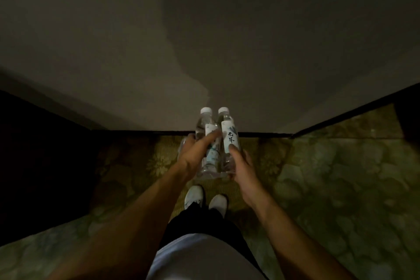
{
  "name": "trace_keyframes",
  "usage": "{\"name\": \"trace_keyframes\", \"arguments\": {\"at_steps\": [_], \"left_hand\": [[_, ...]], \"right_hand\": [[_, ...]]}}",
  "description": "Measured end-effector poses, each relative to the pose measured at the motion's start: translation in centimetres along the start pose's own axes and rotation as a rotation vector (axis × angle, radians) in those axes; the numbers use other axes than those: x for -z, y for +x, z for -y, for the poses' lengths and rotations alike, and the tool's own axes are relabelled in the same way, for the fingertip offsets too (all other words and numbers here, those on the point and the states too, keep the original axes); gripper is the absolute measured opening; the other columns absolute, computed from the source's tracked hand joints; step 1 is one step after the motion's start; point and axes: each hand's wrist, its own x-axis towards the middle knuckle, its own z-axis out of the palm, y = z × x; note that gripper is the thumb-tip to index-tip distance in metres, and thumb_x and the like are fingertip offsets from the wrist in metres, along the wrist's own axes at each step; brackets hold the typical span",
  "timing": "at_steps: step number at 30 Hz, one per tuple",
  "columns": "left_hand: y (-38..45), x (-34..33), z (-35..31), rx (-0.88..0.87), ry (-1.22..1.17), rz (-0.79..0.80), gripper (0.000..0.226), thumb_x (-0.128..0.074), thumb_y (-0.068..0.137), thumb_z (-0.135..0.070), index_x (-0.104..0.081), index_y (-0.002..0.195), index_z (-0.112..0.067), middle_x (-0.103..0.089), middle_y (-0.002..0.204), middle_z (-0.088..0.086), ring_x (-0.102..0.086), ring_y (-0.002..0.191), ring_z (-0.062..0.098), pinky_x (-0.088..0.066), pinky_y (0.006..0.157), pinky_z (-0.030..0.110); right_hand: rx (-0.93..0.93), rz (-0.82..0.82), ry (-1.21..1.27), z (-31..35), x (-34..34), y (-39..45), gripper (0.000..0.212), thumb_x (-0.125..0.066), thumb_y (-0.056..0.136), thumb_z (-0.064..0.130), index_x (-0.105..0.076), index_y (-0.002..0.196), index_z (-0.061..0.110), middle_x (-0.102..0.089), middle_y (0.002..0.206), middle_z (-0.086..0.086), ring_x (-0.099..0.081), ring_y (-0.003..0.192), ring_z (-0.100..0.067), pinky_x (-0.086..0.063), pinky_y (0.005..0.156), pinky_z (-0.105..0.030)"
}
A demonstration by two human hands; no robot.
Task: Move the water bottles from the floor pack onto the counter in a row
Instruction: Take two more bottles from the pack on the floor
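Nearest to us are our own pale shirt (204,259), dark trousers (200,218) and two white shoes (205,198) standing on a patterned carpet (329,177). Both bare forearms reach forward from the lower corners of the view.

Just beyond the shoes, our left hand (193,157) grips the left water bottle (208,141) from its left side, the index finger stretched diagonally across the label and the other fingers curled behind the bottle. Our right hand (242,163) grips the right water bottle (228,136) low on its body, the thumb pressed on the front just under the label and the fingers wrapped round the right side. Each hand is closed on its own bottle.

The two bottles are held upright, side by side and touching or nearly so, between the hands and above the carpet, with white caps pointing away from us. The right label bears dark characters.

Beyond the bottles a dark skirting strip (261,135) runs along the far edge of the carpet, and a plain dim wall (204,29) rises behind it. To the left stands something very dark (34,154); we cannot tell what it is.
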Motion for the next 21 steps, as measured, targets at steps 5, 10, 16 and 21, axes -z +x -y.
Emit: {"name": "trace_keyframes", "arguments": {"at_steps": [5,10,16,21], "left_hand": [[-1.9,-0.5,-3.0,-0.131,0.026,0.076,0.05,-0.081,0.075,-0.027,-0.056,0.118,-0.021,-0.07,0.108,0.008,-0.073,0.091,0.026,-0.06,0.077,0.044],[-3.9,-0.7,-6.0,-0.28,0.118,0.136,0.052,-0.076,0.079,-0.024,-0.053,0.125,-0.016,-0.069,0.111,0.006,-0.072,0.089,0.019,-0.057,0.067,0.03],[-6.0,-0.3,-8.9,-0.423,0.137,0.169,0.053,-0.08,0.077,-0.025,-0.056,0.122,-0.008,-0.072,0.108,0.009,-0.073,0.088,0.02,-0.06,0.069,0.033],[-9.5,-0.1,-10.6,-0.574,0.095,0.198,0.053,-0.079,0.077,-0.021,-0.053,0.123,-0.012,-0.07,0.113,0.008,-0.071,0.098,0.025,-0.058,0.083,0.045]], "right_hand": [[0.133,0.06,0.043,4.1,0.4,-2.8,0.051,-0.065,0.089,0.032,-0.043,0.134,0.026,-0.063,0.117,0.001,-0.066,0.102,-0.019,-0.057,0.086,-0.041],[0.21,0.08,0.034,6.8,0.7,-4.9,0.058,-0.068,0.087,0.02,-0.039,0.137,0.028,-0.063,0.111,0.003,-0.068,0.09,-0.013,-0.056,0.066,-0.028],[0.279,0.141,0.025,8.9,0.5,-6.6,0.062,-0.073,0.081,0.016,-0.044,0.135,0.027,-0.066,0.118,-0.001,-0.068,0.102,-0.019,-0.056,0.079,-0.038],[0.401,0.171,-0.062,11.1,0.1,-9.0,0.065,-0.073,0.079,0.009,-0.041,0.133,0.024,-0.064,0.121,-0.006,-0.066,0.105,-0.02,-0.056,0.085,-0.04]]}}
